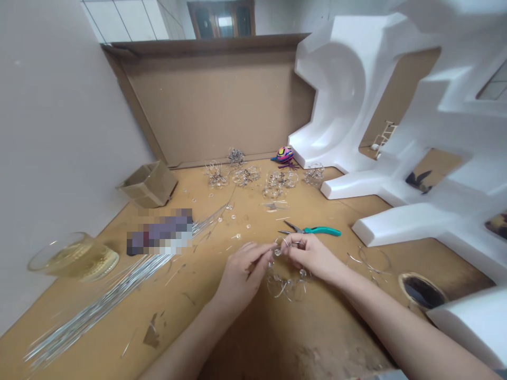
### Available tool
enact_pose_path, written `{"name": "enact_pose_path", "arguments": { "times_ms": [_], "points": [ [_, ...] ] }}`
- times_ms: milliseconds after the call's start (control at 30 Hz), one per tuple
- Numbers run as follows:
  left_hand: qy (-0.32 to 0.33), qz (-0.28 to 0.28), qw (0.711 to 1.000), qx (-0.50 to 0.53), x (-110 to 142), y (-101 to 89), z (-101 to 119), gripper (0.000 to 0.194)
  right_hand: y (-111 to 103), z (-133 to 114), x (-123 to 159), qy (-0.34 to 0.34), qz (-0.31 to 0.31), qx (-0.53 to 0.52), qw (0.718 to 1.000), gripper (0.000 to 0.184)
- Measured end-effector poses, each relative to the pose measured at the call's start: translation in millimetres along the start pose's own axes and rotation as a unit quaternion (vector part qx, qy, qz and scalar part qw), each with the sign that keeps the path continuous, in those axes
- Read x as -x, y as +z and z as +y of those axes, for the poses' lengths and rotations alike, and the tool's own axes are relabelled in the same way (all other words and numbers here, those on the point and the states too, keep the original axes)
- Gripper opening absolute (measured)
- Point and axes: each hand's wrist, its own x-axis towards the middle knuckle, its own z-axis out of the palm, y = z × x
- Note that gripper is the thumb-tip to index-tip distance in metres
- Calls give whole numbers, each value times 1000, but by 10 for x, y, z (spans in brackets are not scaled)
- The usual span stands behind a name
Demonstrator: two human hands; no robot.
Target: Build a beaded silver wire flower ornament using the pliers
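My left hand point(243, 272) and my right hand point(311, 254) meet over the brown floor, both pinched on a silver wire ornament point(285, 282) with looped petals and clear beads. The fingertips close on its upper part near a bead, and its loops hang below between the hands. Teal-handled pliers point(315, 230) lie just beyond my right hand. Several finished wire ornaments point(247, 174) lie in a row farther back.
A bundle of straight silver wires point(119, 287) lies at the left, beside a glass bowl point(73, 257) and a small cardboard box point(150, 183). Large white foam blocks point(415, 148) fill the right. Cardboard sheet point(222, 100) behind. A colourful toy point(284, 154) sits by the foam.
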Motion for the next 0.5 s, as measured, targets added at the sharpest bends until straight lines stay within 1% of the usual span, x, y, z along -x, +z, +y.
{"name": "enact_pose_path", "arguments": {
  "times_ms": [167, 300, 500],
  "points": [
    [28, -7, 998, -62, 13, 8, 17, 24, 11, -21, 29, -2, -6, 27, 1000, 9],
    [49, -17, 992, -111, 19, 11, 42, 25, 4, -42, 35, 3, -21, 23, 1000, 13],
    [71, -24, 988, -132, 22, 13, 28, 26, -13, -60, 50, 7, -33, 33, 999, 13]
  ]
}}
